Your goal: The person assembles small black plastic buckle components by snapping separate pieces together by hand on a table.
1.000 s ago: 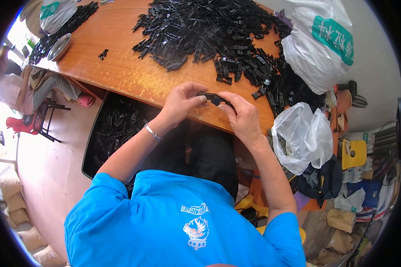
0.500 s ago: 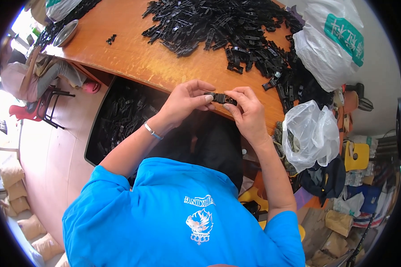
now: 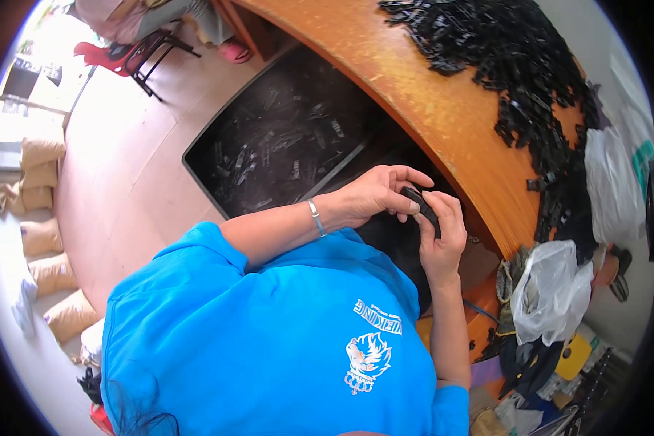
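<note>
A small dark plastic part, long and narrow like a clip or buckle (image 3: 421,205), is held between both hands just in front of the table edge. My left hand (image 3: 378,196) pinches its upper left end between thumb and fingers, with the index finger stretched over it. On the other end, my right hand (image 3: 443,232) grips with thumb and bent fingers. The fingers hide much of the part. Many similar black parts lie in a heap (image 3: 541,94) on the wooden table (image 3: 443,109).
A wide black tray (image 3: 189,160) with scattered black parts lies left of the table. White plastic bags (image 3: 552,291) sit at the table's right end. A person in grey trousers (image 3: 185,18) sits at the upper left by a red chair (image 3: 102,57). Brown sacks (image 3: 43,236) line the left wall.
My view has swung left, bringing more of the tray and floor in. Both hands have drawn back from the table edge toward my body, still holding the black part, which is now tilted.
</note>
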`<state>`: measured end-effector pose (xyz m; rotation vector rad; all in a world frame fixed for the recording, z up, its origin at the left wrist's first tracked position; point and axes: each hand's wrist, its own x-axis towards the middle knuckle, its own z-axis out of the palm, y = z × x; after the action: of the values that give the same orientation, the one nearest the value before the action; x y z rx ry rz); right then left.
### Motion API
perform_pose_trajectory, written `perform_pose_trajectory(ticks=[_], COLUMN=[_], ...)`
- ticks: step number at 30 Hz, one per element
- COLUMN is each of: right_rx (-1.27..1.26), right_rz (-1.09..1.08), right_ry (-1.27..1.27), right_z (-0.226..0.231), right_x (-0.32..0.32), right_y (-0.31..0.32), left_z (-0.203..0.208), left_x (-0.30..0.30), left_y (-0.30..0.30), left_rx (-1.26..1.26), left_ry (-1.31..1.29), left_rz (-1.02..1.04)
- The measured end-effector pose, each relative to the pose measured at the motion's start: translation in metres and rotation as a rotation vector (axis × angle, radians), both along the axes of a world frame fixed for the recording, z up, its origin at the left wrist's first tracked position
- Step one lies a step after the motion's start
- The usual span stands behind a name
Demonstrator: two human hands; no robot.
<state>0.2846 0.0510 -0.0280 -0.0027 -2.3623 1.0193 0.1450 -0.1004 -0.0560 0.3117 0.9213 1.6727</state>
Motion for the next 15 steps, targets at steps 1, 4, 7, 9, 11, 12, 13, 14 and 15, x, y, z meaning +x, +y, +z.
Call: perform_pose_trajectory(ticks=[1, 4, 7, 9, 11, 12, 13, 14, 15], right_rx=[-0.007, -0.044, -0.12, -0.173, -0.108, -0.074, -0.036, -0.019, -0.019], right_rz=[0.024, 0.117, 0.157, 0.092, 0.102, 0.063, 0.019, -0.005, -0.006], right_ry=[-0.006, -0.047, -0.201, -0.472, -0.509, -0.567, -0.626, -0.677, -0.684], right_z=[-0.001, -0.007, -0.022, -0.027, -0.043, -0.049, -0.053, -0.056, -0.058], right_x=[-0.005, -0.017, -0.024, -0.022, -0.019, -0.017, -0.014, -0.011, -0.009], right_y=[-0.002, -0.013, -0.024, -0.032, -0.021, -0.017, -0.012, -0.009, -0.007], left_z=[0.0, -0.003, -0.013, -0.059, -0.111, -0.142, -0.168, -0.183, -0.187], left_x=[-0.002, -0.016, -0.055, -0.098, -0.126, -0.136, -0.138, -0.136, -0.134], left_y=[-0.008, -0.029, -0.071, -0.125, -0.182, -0.213, -0.236, -0.246, -0.249], left_rx=[0.023, 0.04, -0.226, -0.537, -0.85, -0.99, -1.121, -1.124, -1.153], left_ry=[-0.025, -0.028, 0.476, 0.881, 1.054, 1.034, 1.008, 1.0, 0.997], left_rz=[0.003, -0.023, 0.096, 0.308, 0.359, 0.26, 0.154, 0.147, 0.184])
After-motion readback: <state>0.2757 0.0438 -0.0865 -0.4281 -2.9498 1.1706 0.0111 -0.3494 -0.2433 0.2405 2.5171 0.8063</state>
